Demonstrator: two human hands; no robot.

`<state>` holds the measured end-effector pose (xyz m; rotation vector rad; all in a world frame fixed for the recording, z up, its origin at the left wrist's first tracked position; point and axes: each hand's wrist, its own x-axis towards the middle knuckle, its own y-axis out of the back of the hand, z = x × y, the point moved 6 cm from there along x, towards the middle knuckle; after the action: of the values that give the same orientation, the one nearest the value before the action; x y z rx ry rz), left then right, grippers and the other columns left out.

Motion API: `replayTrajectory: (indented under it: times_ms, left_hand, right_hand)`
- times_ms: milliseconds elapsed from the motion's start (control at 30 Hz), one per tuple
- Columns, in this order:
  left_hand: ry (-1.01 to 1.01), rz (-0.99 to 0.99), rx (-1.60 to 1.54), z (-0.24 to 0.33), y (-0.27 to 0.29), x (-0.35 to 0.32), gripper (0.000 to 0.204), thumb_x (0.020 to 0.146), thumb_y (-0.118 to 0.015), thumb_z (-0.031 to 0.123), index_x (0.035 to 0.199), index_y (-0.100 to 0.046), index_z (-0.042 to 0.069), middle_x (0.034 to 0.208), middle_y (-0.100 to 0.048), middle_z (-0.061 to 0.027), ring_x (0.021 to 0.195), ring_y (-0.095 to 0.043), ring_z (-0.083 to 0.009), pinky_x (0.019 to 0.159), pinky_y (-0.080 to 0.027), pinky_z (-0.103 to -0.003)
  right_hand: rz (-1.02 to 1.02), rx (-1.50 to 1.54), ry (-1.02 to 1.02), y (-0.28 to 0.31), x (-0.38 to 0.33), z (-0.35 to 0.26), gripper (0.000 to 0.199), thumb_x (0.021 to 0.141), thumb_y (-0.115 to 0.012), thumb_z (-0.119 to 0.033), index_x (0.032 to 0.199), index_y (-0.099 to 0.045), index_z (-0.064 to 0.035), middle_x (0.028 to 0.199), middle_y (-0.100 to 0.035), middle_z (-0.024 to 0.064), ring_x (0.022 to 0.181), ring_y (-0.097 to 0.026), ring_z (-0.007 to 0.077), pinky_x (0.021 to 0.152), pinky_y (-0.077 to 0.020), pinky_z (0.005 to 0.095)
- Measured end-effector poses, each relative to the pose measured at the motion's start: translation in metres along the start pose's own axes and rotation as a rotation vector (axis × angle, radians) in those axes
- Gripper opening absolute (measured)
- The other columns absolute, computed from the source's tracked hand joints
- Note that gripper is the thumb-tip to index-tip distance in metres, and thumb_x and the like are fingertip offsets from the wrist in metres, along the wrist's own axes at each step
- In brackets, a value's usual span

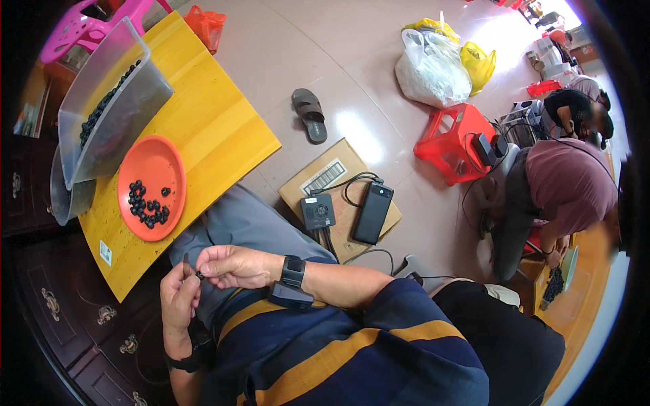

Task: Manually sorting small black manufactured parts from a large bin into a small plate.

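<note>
Close together above my lap, my left hand (178, 301) and my right hand (228, 265) meet at the fingertips. Between them is a small black round piece (200, 275), pinched by my right thumb and fingers. My left fingers are closed; a thin dark strip (186, 258) sticks up from them, too small to name. Just beyond, an orange plate (177, 166) on the yellow board holds several black round pieces (147, 205) like berries or nuts. Behind it a clear plastic bin (139, 108) tilts over another clear bin (64, 196), with many more black pieces in the tilted one.
The yellow tabletop (223, 115) bears dark crumbs. Drawers (74, 321) stand at the left. On the floor are a carton (338, 159) with a black power bank (373, 213), a sandal (309, 115), a red stool (450, 139) and bags (433, 68). A person (569, 179) works at the right.
</note>
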<state>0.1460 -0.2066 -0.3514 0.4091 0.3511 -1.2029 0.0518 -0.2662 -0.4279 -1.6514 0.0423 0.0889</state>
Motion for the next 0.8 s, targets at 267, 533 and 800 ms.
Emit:
replayTrajectory:
  times_ms: [267, 533, 800]
  left_hand:
    - [0.003, 0.04, 0.074, -0.006, -0.0001, -0.0023, 0.028, 0.091, -0.062, 0.029, 0.08, -0.053, 0.005, 0.061, -0.047, 0.0031, 0.049, -0.04, -0.0021, 0.044, -0.03, -0.018]
    - [-0.046, 0.021, 0.113, -0.0049, -0.0021, -0.0034, 0.038, 0.091, -0.065, 0.04, 0.08, -0.054, 0.005, 0.062, -0.047, 0.0039, 0.05, -0.04, -0.0018, 0.045, -0.03, -0.017]
    - [0.002, -0.007, 0.054, -0.0065, -0.0009, -0.0062, 0.03, 0.092, -0.061, 0.032, 0.083, -0.055, 0.005, 0.062, -0.048, 0.0035, 0.049, -0.039, -0.0018, 0.045, -0.03, -0.017]
  right_hand:
    - [0.017, -0.004, -0.017, 0.0046, 0.0, 0.0036, 0.008, 0.093, -0.065, -0.016, 0.098, -0.061, -0.0112, 0.084, -0.062, -0.0053, 0.073, -0.059, 0.0054, 0.065, -0.0486, 0.0187]
    - [0.014, -0.025, -0.023, 0.0034, -0.0011, 0.0047, 0.008, 0.093, -0.065, -0.016, 0.098, -0.061, -0.0114, 0.084, -0.061, -0.0057, 0.073, -0.058, 0.0049, 0.065, -0.0487, 0.0187]
    - [0.022, -0.039, -0.03, 0.0017, -0.0013, 0.0067, 0.007, 0.093, -0.065, -0.019, 0.095, -0.06, -0.014, 0.081, -0.06, -0.0075, 0.071, -0.057, 0.0044, 0.062, -0.0476, 0.0185]
